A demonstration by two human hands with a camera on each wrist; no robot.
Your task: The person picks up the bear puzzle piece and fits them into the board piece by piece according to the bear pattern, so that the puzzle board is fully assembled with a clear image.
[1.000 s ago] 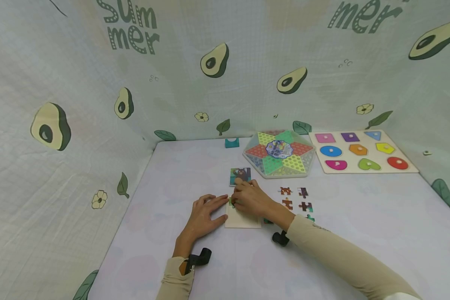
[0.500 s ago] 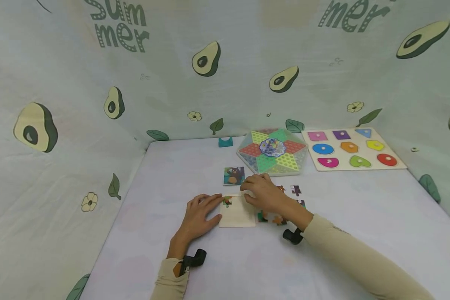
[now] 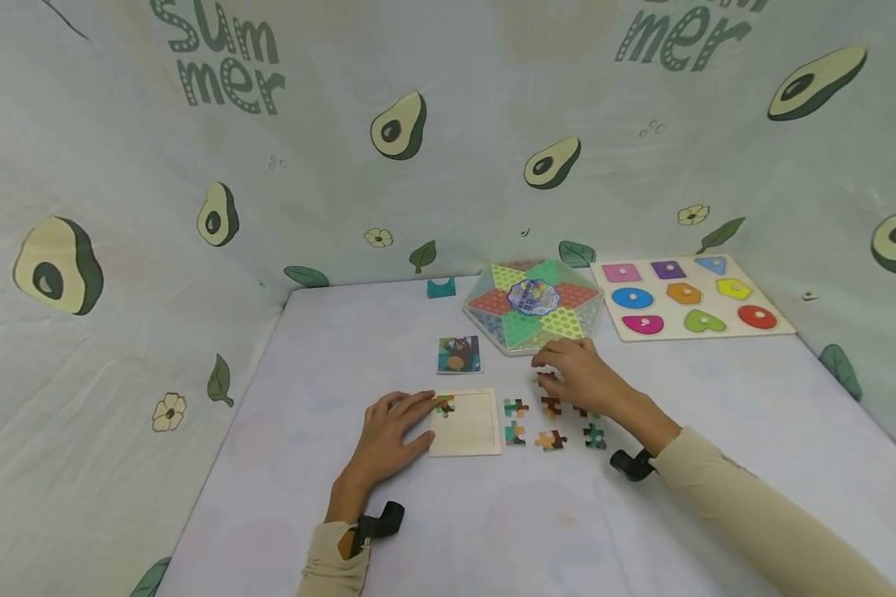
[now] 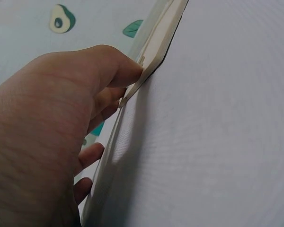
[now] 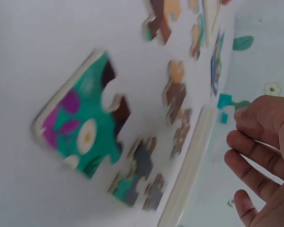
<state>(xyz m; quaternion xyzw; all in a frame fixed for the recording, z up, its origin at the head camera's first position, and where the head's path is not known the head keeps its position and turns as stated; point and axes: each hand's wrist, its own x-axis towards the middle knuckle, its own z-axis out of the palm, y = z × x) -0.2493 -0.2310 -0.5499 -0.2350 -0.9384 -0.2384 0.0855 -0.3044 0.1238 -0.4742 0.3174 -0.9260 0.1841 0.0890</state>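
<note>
Drawn away from the wooden puzzle tray (image 3: pixel 466 427) since the earlier frames, the right hand (image 3: pixel 586 377) is now held above the jigsaw pieces (image 3: pixel 551 440), eight being counted loose on the table, its fingers loosely curved and nothing gripped. One fitted piece (image 3: pixel 445 405) is seated in the tray's upper-left corner; the tray's left edge is touched by the left hand (image 3: pixel 392 435), fingers extended. Behind are set one bear picture (image 3: pixel 459 355), one hexagonal plastic box (image 3: pixel 523 329), its label (image 3: pixel 533 297) unreadable, and one board (image 3: pixel 659 298) bearing nine coloured shapes (image 3: pixel 684 293). "Summer" is printed twice on the cloth backdrop (image 3: pixel 463 199).
</note>
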